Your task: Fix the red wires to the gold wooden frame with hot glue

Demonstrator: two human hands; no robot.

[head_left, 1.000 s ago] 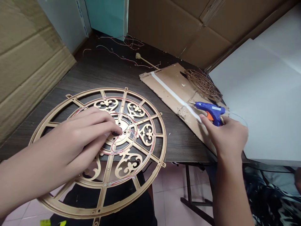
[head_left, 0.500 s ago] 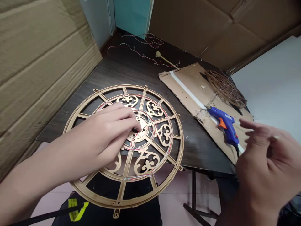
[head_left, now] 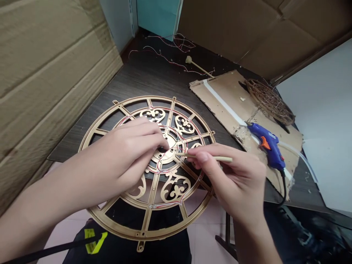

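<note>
A round gold openwork frame (head_left: 143,235) with spokes and scroll ornaments lies at the table's near edge, partly overhanging it. Thin red and white wires (head_left: 165,204) run along its inner rings. My left hand (head_left: 134,146) rests over the frame's left side, fingers curled together at the hub (head_left: 171,141); whatever they pinch is hidden. In my right hand (head_left: 228,172) a thin pale stick (head_left: 224,158) is pinched between thumb and fingers. Its tip points left and reaches the wires beside the hub.
A blue glue gun (head_left: 268,143) with an orange trigger lies on a cardboard sheet (head_left: 220,90) to the right. Behind it sits a brown round openwork piece (head_left: 269,101). Loose wires (head_left: 165,58) and a lump-ended stick (head_left: 200,68) lie at the back. Cardboard (head_left: 55,55) walls the left.
My right hand has come left from beside the glue gun to the hub, with the pale stick in its fingers. My left hand stays at the hub. The view has shifted slightly.
</note>
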